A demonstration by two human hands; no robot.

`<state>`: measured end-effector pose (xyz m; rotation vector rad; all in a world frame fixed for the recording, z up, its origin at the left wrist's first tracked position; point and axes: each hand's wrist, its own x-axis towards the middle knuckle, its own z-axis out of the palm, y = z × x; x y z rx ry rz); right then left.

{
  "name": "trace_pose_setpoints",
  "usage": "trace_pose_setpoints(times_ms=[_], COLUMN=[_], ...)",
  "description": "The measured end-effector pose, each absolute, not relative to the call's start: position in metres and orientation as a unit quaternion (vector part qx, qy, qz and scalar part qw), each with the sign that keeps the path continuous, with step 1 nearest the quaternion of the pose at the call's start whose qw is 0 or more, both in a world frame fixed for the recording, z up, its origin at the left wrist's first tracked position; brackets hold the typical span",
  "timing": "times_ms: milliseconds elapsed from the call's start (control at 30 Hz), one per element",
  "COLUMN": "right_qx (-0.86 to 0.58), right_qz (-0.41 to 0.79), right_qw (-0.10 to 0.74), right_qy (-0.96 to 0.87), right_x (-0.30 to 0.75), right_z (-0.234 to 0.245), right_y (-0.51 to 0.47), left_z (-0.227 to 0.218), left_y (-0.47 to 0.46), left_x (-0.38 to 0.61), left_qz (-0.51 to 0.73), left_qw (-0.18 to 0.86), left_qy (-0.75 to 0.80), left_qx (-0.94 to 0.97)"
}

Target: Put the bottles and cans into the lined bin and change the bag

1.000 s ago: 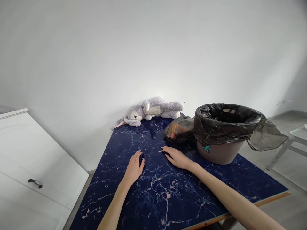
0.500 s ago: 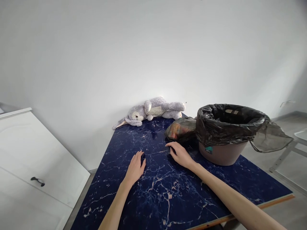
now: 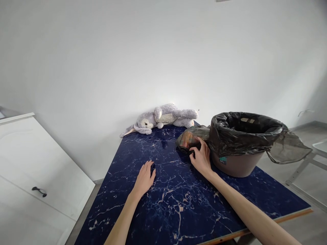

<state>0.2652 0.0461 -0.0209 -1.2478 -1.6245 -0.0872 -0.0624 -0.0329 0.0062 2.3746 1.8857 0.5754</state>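
Observation:
My left hand (image 3: 144,178) lies flat on the dark blue marbled tabletop (image 3: 163,204), fingers stretched out and nothing in it. My right hand (image 3: 201,158) reaches to a dark see-through plastic bag (image 3: 187,137) with something orange and red inside. Its fingers are bent and apart over the near side of the bag; whether they press on it I cannot tell. Right of that hand stands a brown bin (image 3: 238,165), upright, with a black bin liner (image 3: 237,141) folded over its rim. The bin's inside is mostly hidden.
A grey plush rabbit (image 3: 166,117) lies on its side along the far edge, against the white wall. To the left stands a white cabinet (image 3: 38,163) with a black handle. A loose flap of liner hangs right of the bin, near a pale metal frame (image 3: 304,166).
My right hand has moved from the tabletop rightward and forward to the plastic bag, its fingers now raised over it. My left hand has stayed in place.

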Motion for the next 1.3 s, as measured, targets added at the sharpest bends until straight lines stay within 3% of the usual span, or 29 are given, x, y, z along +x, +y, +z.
trace_pose_setpoints(times_ms=[200, 433, 800, 1033, 1167, 1300], right_qx=[-0.554, -0.531, -0.283, -0.473, -0.531, -0.458], right_qz=[-0.038, 0.002, 0.098, 0.061, 0.082, 0.135], right_qw=[0.435, 0.466, 0.446, 0.587, 0.590, 0.543], right_qy=[-0.709, -0.708, -0.843, -0.654, -0.602, -0.691], right_x=[0.269, 0.269, 0.223, 0.259, 0.270, 0.256], right_z=[-0.032, -0.038, -0.018, -0.006, -0.017, -0.019], right_y=[0.053, 0.064, 0.022, 0.041, 0.059, 0.051], left_z=[0.005, 0.000, -0.001, -0.001, -0.001, -0.002], left_y=[-0.032, -0.030, -0.027, -0.027, -0.025, -0.024], left_x=[-0.063, -0.067, -0.067, -0.068, -0.069, -0.070], left_qz=[0.187, 0.200, 0.202, 0.205, 0.209, 0.210], left_qw=[0.024, 0.008, -0.007, -0.013, -0.017, -0.024], left_qy=[0.609, 0.598, 0.594, 0.591, 0.589, 0.588], left_qx=[0.771, 0.776, 0.778, 0.780, 0.780, 0.781])
